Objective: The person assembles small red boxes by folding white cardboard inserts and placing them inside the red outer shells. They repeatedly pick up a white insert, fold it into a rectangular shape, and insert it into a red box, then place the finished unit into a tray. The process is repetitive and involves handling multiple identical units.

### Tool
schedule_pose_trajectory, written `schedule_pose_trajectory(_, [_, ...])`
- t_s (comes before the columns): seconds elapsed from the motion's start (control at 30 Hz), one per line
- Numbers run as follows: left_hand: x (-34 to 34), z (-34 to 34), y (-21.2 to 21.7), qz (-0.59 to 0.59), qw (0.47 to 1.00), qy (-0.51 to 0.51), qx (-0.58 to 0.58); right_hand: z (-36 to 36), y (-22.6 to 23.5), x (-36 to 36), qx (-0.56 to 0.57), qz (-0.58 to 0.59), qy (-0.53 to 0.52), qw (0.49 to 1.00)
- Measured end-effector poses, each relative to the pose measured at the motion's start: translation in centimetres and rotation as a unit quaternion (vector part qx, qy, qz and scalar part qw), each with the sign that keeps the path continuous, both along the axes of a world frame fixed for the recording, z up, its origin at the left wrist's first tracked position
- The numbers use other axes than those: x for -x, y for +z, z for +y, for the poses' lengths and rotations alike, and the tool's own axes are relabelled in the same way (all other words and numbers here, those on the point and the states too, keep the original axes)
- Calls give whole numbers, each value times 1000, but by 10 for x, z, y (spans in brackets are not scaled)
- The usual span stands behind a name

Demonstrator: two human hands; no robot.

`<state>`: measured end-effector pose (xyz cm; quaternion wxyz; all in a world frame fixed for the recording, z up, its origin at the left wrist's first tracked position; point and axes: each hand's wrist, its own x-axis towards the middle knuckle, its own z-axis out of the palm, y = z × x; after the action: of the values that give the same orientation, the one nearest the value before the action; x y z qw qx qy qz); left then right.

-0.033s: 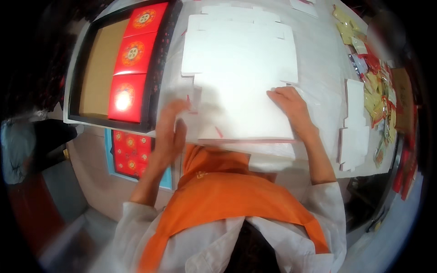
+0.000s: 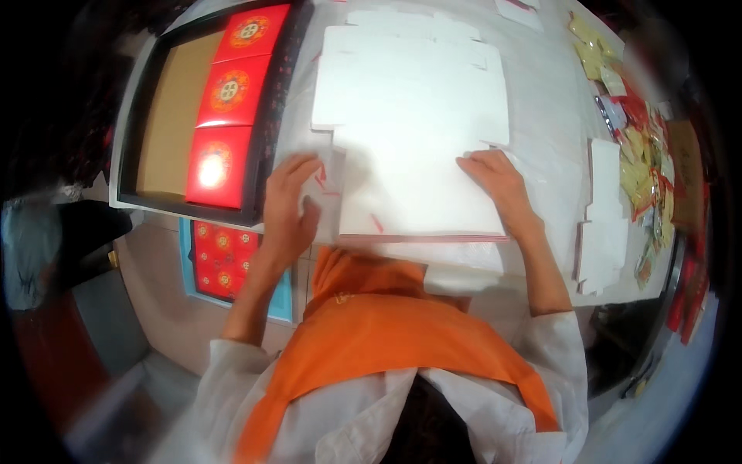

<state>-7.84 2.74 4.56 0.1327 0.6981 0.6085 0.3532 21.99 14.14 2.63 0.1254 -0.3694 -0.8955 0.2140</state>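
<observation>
A flat white cardboard box blank [image 2: 413,100] with cut tabs lies in front of me, its reddish edge toward my body. On the blank's right edge rests my right hand [image 2: 495,182], palm down, fingers stretched inward and close together. My left hand [image 2: 292,201] hovers just off the left edge, thumb apart from the bent fingers, with nothing visible between them. A thin red strip [image 2: 321,176] shows beside those fingertips; whether they touch it I cannot tell. Another small red sliver [image 2: 377,223] lies on the blank near its front edge.
At left stands a dark-rimmed tray [image 2: 251,205] holding three red boxes [image 2: 219,166]. Below it is a light-blue-edged box [image 2: 284,308] with red patterned contents. On the right lie a folded white carton piece [image 2: 603,247] and a heap of small packets [image 2: 638,147].
My left hand's fingers have shifted slightly up and left. The whole scene has slid a few pixels. My right hand stays on the blank.
</observation>
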Motion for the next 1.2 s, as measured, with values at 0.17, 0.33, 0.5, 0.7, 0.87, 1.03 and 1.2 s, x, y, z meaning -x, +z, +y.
schedule_pose_trajectory(0.17, [-1,38,-20,123,978,-113,123,14,0,-1,50,30,18,998])
schedule_pose_trajectory(0.33, [4,64,-60,17,992,-113,-52,29,-1,-7,90,75,9,993])
schedule_pose_trajectory(0.5, [-2,78,-27,-130,967,-16,218,51,4,11,309,140,-144,930])
schedule_pose_trajectory(0.7, [-19,88,-42,-68,983,66,156,48,15,39,310,237,-178,903])
schedule_pose_trajectory(0.87, [-33,83,-62,24,984,101,145,44,-31,11,196,225,-108,948])
schedule_pose_trajectory(1.03, [-23,72,-59,-30,988,61,138,36,-47,-4,213,223,-74,949])
schedule_pose_trajectory(1.2, [-5,53,-58,57,998,-18,13,15,-62,-23,118,303,17,945])
